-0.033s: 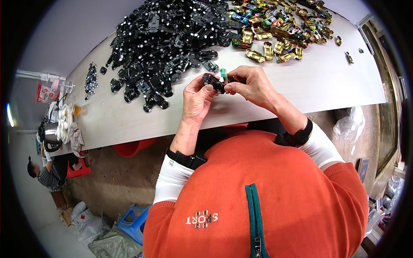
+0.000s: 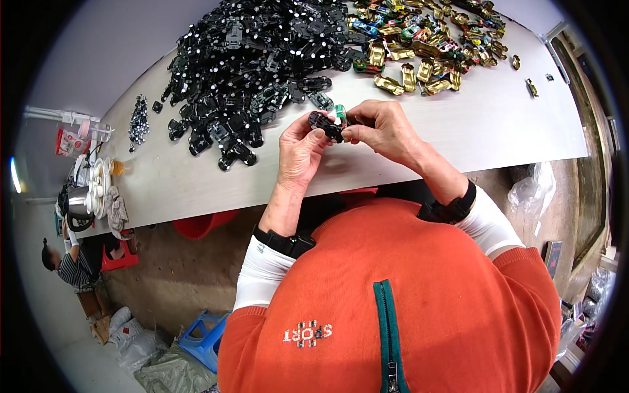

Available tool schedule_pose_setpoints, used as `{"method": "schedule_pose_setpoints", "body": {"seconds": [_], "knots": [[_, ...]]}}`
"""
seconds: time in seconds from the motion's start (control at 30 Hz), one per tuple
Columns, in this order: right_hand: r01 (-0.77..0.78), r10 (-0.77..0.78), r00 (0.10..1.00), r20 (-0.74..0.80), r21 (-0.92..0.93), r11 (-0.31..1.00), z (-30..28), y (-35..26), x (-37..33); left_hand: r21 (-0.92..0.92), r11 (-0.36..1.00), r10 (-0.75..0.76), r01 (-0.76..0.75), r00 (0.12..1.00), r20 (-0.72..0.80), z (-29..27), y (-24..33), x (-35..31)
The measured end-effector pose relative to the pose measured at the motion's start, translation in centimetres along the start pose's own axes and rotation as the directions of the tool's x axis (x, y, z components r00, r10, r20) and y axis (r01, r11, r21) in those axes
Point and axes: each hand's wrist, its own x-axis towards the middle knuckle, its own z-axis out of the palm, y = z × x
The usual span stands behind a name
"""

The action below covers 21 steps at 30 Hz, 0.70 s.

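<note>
My left hand (image 2: 300, 149) and my right hand (image 2: 385, 128) meet above the near part of the pale table (image 2: 472, 124). Between their fingertips they pinch a small toy car: a black chassis (image 2: 325, 124) with a green and red body shell (image 2: 340, 112) against it. Just beyond the hands lies a big heap of black toy-car chassis with white wheel dots (image 2: 262, 59). To its right spreads a heap of gold and coloured car body shells (image 2: 426, 39). My orange top and white sleeves fill the lower part of the view.
A small cluster of black parts (image 2: 139, 121) lies at the table's left. A metal kettle and cups (image 2: 85, 196) stand at its left end. Below are a red basin (image 2: 203, 223), a blue stool (image 2: 203, 340), a seated person (image 2: 69, 265) and a clear plastic bag (image 2: 532, 190).
</note>
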Motion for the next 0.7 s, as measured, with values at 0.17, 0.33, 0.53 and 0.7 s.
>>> {"method": "schedule_pose_setpoints", "body": {"seconds": [0.17,0.33,0.53,0.7], "knots": [[0.067,-0.070,0.997,-0.030,-0.096,0.993,0.2,-0.2,0.0,0.020,1.000,0.018,-0.018,1.000,0.003,1.0,0.2,-0.2],[0.124,-0.131,0.990,-0.048,-0.138,0.983,0.3,-0.8,-0.1,0.059,0.998,0.027,-0.029,0.999,0.032,1.5,0.6,0.3],[0.269,-0.283,0.956,-0.076,-0.155,0.951,0.4,-1.9,-0.2,0.115,0.993,0.025,-0.026,1.000,0.005,1.8,0.7,0.2],[0.245,-0.260,0.965,-0.041,-0.221,0.944,0.4,-2.4,-0.3,0.236,0.968,0.077,-0.086,0.996,0.048,1.6,0.8,0.4]]}}
